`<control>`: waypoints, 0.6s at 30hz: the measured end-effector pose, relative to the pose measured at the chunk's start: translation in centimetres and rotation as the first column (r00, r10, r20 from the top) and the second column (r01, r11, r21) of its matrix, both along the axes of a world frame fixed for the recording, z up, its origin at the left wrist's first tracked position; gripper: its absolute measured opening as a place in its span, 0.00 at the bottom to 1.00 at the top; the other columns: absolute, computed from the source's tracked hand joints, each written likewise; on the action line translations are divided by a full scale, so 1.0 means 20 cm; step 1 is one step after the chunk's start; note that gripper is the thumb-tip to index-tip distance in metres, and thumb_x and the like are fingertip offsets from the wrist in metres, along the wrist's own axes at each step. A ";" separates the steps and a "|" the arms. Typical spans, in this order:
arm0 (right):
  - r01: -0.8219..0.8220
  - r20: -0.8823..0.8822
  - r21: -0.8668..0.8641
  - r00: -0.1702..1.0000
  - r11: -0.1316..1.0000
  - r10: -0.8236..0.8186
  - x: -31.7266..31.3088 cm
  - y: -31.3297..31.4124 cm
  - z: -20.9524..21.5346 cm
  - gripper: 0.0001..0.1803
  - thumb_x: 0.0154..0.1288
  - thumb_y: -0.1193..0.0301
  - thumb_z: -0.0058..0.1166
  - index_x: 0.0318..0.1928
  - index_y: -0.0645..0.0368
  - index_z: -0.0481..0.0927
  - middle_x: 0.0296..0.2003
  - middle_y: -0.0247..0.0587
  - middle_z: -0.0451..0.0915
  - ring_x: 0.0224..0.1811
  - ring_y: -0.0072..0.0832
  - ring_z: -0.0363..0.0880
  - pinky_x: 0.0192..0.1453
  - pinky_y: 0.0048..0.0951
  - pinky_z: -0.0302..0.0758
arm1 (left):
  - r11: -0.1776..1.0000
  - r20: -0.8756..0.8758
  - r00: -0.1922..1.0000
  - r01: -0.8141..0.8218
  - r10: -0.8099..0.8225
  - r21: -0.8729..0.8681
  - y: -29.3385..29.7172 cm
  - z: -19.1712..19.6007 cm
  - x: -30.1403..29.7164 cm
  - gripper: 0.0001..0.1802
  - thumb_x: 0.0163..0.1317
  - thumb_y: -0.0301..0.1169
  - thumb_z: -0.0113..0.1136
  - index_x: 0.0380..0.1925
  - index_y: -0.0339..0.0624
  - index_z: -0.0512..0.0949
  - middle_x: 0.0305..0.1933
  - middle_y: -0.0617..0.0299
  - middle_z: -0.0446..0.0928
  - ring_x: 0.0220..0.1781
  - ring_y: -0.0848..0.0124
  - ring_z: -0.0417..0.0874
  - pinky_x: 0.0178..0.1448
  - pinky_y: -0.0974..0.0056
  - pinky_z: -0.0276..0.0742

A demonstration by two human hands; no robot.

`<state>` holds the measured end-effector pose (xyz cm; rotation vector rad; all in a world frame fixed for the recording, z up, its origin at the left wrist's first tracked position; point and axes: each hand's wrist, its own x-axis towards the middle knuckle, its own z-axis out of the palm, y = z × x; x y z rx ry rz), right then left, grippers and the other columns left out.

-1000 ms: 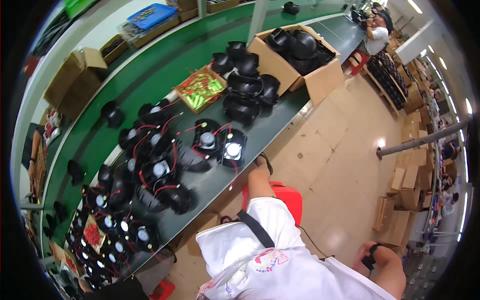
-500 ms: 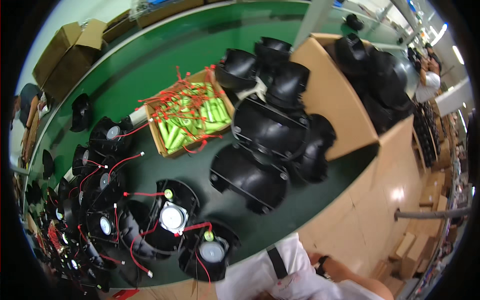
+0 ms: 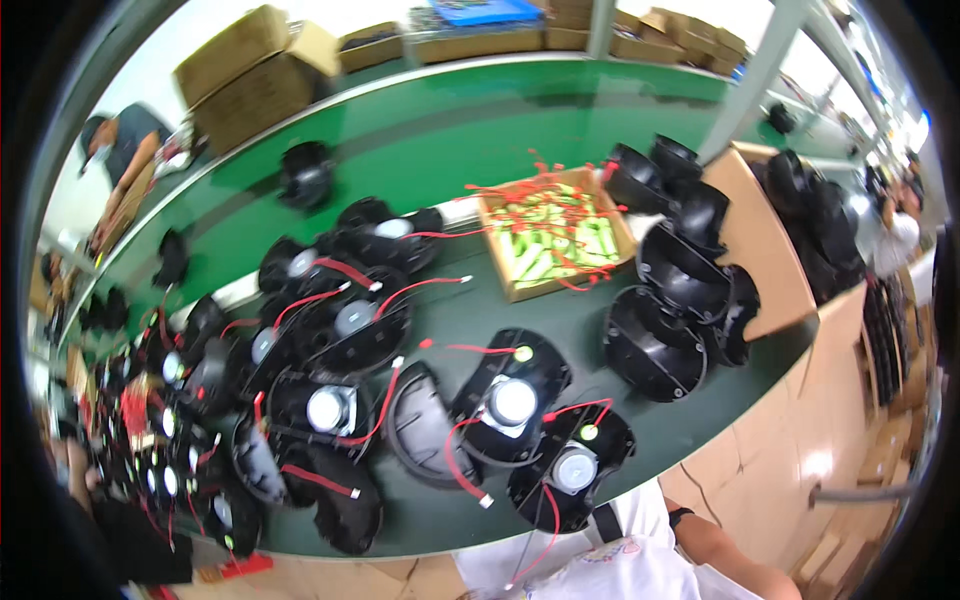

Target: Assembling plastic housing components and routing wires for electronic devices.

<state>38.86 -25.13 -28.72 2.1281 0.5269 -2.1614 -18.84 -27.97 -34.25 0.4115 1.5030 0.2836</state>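
Note:
My right forearm with a dark wristband (image 3: 682,516) shows beside my white shirt (image 3: 620,560), below the bench edge; the right hand itself is hidden. My left hand is out of the picture. Closest to me on the dark green bench lies a black curved shell (image 3: 548,482) with a round grey speaker (image 3: 574,469), a green cell (image 3: 588,432) and red wires. Beside it, another black shell (image 3: 470,405) carries a bright round speaker (image 3: 511,402) and a red lead. An empty half-round shell (image 3: 436,430) leans next to that one.
Behind is a cardboard box of green batteries (image 3: 545,245) with red leads. More black shells (image 3: 655,345) stack by a large carton (image 3: 765,240) at right. Many speaker shells (image 3: 350,320) crowd the left. A co-worker (image 3: 130,150) stands across the green belt (image 3: 430,120).
The view has swung to the left, so the bench and its contents sit farther right in the picture. No piece has visibly been picked up or put down.

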 end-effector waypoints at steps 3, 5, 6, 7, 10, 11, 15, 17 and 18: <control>-0.107 -0.019 0.082 0.994 0.991 0.109 0.10 0.27 -0.10 0.29 0.62 0.55 0.59 0.57 0.62 0.75 0.45 0.46 0.79 0.35 0.31 0.79 0.44 0.28 0.79 | 0.988 0.001 0.989 -0.146 0.147 0.051 -0.07 -0.04 0.12 0.15 0.66 0.33 0.54 0.49 0.41 0.79 0.41 0.59 0.82 0.43 0.69 0.82 0.47 0.64 0.77; -0.197 -0.033 0.150 0.978 0.969 0.204 0.16 0.55 -0.19 0.28 0.62 0.55 0.59 0.56 0.62 0.75 0.44 0.46 0.80 0.35 0.31 0.79 0.44 0.28 0.79 | 0.960 0.004 0.965 -0.263 0.264 0.100 -0.08 -0.11 0.22 0.15 0.66 0.33 0.54 0.49 0.41 0.79 0.42 0.60 0.82 0.44 0.69 0.82 0.47 0.63 0.77; -0.242 -0.037 0.175 0.967 0.954 0.252 0.20 0.65 -0.22 0.28 0.62 0.56 0.59 0.56 0.63 0.75 0.44 0.46 0.80 0.35 0.31 0.79 0.44 0.28 0.79 | 0.940 0.009 0.947 -0.320 0.321 0.115 -0.11 -0.14 0.30 0.15 0.66 0.34 0.53 0.50 0.41 0.79 0.42 0.60 0.82 0.44 0.69 0.82 0.47 0.63 0.77; -0.284 -0.040 0.198 0.954 0.938 0.297 0.23 0.76 -0.25 0.28 0.62 0.56 0.59 0.56 0.63 0.76 0.43 0.46 0.80 0.35 0.31 0.79 0.44 0.27 0.79 | 0.918 0.016 0.927 -0.375 0.376 0.129 -0.15 -0.18 0.38 0.15 0.66 0.34 0.53 0.50 0.41 0.79 0.42 0.60 0.82 0.44 0.69 0.82 0.47 0.63 0.77; -0.383 -0.073 0.209 0.912 0.900 0.405 0.31 0.78 -0.20 0.27 0.63 0.57 0.59 0.55 0.64 0.76 0.42 0.46 0.81 0.34 0.31 0.80 0.44 0.27 0.79 | 0.853 0.008 0.859 -0.509 0.512 0.114 -0.49 -0.13 0.62 0.15 0.67 0.34 0.53 0.50 0.42 0.79 0.43 0.60 0.83 0.44 0.69 0.82 0.47 0.63 0.77; -0.294 -0.078 0.285 0.941 0.912 0.328 0.32 0.79 -0.13 0.25 0.64 0.60 0.58 0.53 0.67 0.76 0.39 0.46 0.83 0.35 0.31 0.82 0.45 0.28 0.80 | 0.711 -0.017 0.711 -0.702 0.703 0.054 -0.65 -0.04 0.65 0.16 0.64 0.32 0.53 0.48 0.35 0.79 0.50 0.47 0.78 0.53 0.48 0.78 0.61 0.52 0.74; -0.264 -0.081 0.418 0.942 0.869 0.325 0.48 1.04 0.39 0.18 0.64 0.69 0.58 0.51 0.68 0.78 0.41 0.52 0.84 0.43 0.36 0.85 0.47 0.30 0.81 | 0.687 0.124 0.691 -0.722 0.712 0.083 -1.49 0.23 0.19 0.22 0.65 0.34 0.50 0.59 0.41 0.71 0.51 0.54 0.79 0.48 0.58 0.84 0.48 0.53 0.82; -0.327 -0.156 0.559 0.861 0.762 0.484 0.48 1.11 0.75 0.20 0.64 0.70 0.59 0.53 0.69 0.76 0.42 0.51 0.84 0.45 0.34 0.84 0.48 0.30 0.79 | 0.666 -0.391 0.542 -0.652 0.744 0.363 -1.50 0.70 0.00 0.18 0.60 0.36 0.53 0.48 0.40 0.77 0.41 0.59 0.81 0.36 0.67 0.83 0.37 0.61 0.81; -0.341 -0.279 0.608 0.753 0.717 0.595 0.44 1.19 0.93 0.21 0.64 0.72 0.59 0.54 0.70 0.75 0.42 0.49 0.84 0.47 0.32 0.84 0.48 0.29 0.78 | 0.679 -0.552 0.427 -0.611 0.716 0.408 -1.67 0.93 -0.15 0.16 0.61 0.35 0.51 0.46 0.41 0.77 0.38 0.62 0.81 0.35 0.69 0.82 0.38 0.63 0.79</control>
